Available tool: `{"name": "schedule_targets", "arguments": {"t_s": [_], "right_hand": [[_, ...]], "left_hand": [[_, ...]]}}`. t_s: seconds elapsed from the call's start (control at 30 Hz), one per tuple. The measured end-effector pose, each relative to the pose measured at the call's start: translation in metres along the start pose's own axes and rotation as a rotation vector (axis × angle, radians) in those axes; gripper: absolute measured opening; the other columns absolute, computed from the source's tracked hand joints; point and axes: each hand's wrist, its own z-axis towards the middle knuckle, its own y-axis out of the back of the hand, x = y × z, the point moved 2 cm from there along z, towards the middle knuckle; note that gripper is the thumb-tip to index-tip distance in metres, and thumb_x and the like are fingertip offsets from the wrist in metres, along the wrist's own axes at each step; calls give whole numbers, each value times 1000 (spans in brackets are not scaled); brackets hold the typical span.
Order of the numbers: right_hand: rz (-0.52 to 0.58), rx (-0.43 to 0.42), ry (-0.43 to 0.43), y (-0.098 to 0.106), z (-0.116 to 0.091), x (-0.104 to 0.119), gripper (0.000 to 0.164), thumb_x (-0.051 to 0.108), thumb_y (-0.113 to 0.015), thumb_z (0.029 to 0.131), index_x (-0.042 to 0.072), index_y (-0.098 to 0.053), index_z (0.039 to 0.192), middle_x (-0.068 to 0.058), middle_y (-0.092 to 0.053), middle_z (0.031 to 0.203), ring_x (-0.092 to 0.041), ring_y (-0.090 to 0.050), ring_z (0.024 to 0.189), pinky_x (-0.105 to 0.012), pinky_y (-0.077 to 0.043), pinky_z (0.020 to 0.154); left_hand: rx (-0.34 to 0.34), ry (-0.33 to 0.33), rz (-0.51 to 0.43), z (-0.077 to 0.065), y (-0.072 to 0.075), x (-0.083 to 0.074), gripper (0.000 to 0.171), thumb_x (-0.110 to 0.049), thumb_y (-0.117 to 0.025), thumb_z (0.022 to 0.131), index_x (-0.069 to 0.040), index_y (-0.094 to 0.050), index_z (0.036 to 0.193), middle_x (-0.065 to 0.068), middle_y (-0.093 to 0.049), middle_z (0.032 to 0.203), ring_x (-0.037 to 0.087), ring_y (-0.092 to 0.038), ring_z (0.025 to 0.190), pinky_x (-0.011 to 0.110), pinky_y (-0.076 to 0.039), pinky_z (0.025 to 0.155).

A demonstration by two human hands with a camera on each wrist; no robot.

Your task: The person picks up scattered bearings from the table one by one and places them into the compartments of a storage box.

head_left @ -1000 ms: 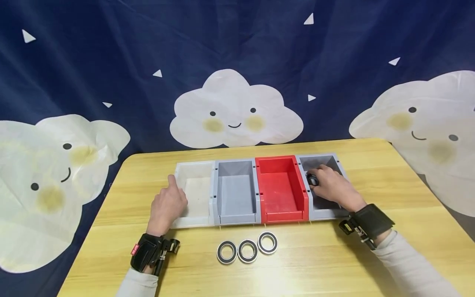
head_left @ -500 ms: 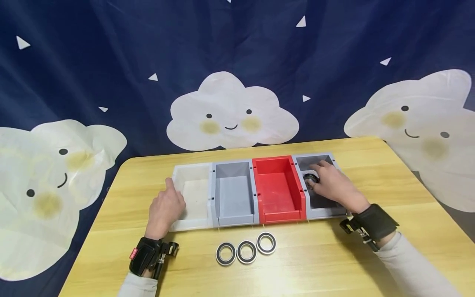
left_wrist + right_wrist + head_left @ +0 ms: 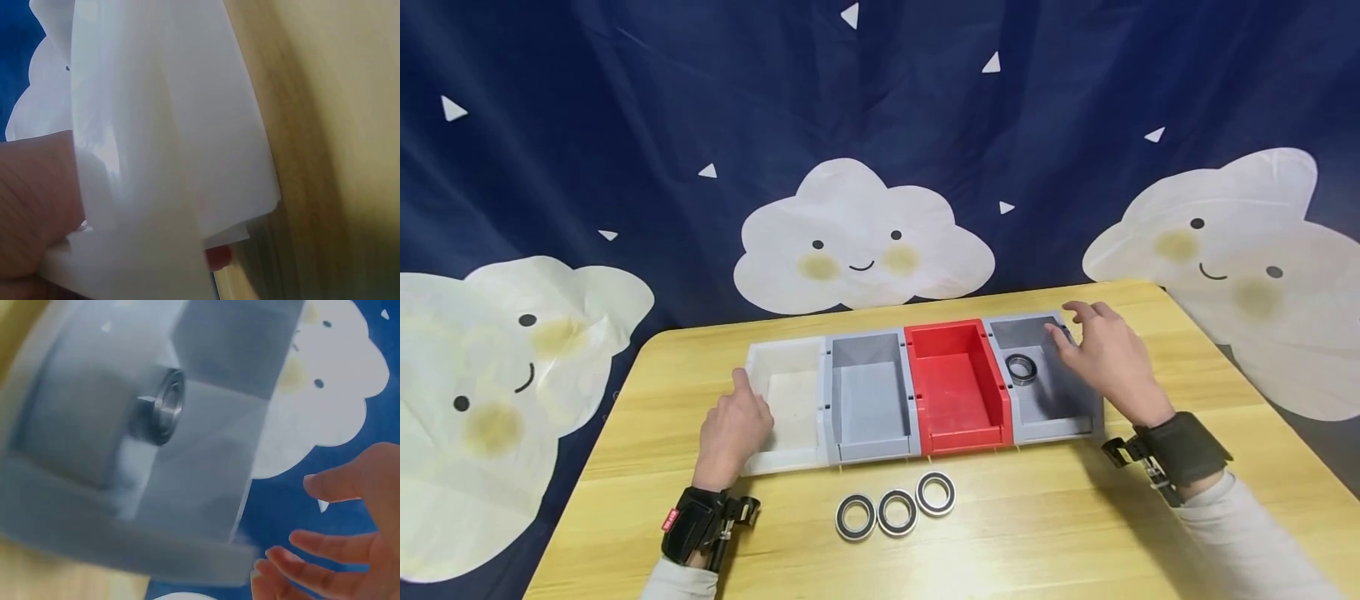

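My left hand (image 3: 733,429) grips the left wall of the white bin (image 3: 786,460); the left wrist view shows the thumb side against the translucent plastic (image 3: 144,125) and a fingertip below. Over the right wall of the rightmost grey bin (image 3: 1052,429) is my right hand (image 3: 1112,362), fingers spread and nothing in them. Inside that bin, by its left wall, sits a ball bearing (image 3: 1022,382), which the right wrist view shows as a dark ring (image 3: 149,419). Three more bearings, left (image 3: 855,535), middle (image 3: 897,531) and right (image 3: 936,512), lie on the table before the bins.
Between the white and rightmost bins stand another grey bin (image 3: 868,400) and a red bin (image 3: 958,392), all joined in a row. They rest on a wooden table (image 3: 1037,517). Behind its far edge hangs a dark blue cloth (image 3: 925,100) printed with clouds.
My right hand has let go of the bearing inside the rightmost bin, opened its fingers and moved up and right. The left hand stays at the white bin.
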Motion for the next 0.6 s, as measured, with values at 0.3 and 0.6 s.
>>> {"name": "schedule_targets", "arguments": {"t_s": [0.3, 0.6], "right_hand": [[17, -90, 71, -10, -29, 13, 39, 25, -75, 90, -1, -68, 118, -23, -65, 98, -40, -64, 84, -60, -52, 62], [93, 3, 354, -17, -64, 102, 44, 29, -80, 86, 6, -69, 121, -12, -68, 106, -24, -67, 87, -35, -58, 62]], "left_hand": [[11, 10, 14, -2, -3, 2, 42, -20, -40, 102, 7, -28, 133, 19, -56, 68, 31, -54, 54, 38, -39, 46], [-6, -8, -5, 1, -1, 2, 41, -18, -39, 102, 8, -29, 133, 16, -53, 65, 28, -51, 51, 35, -36, 45]]}}
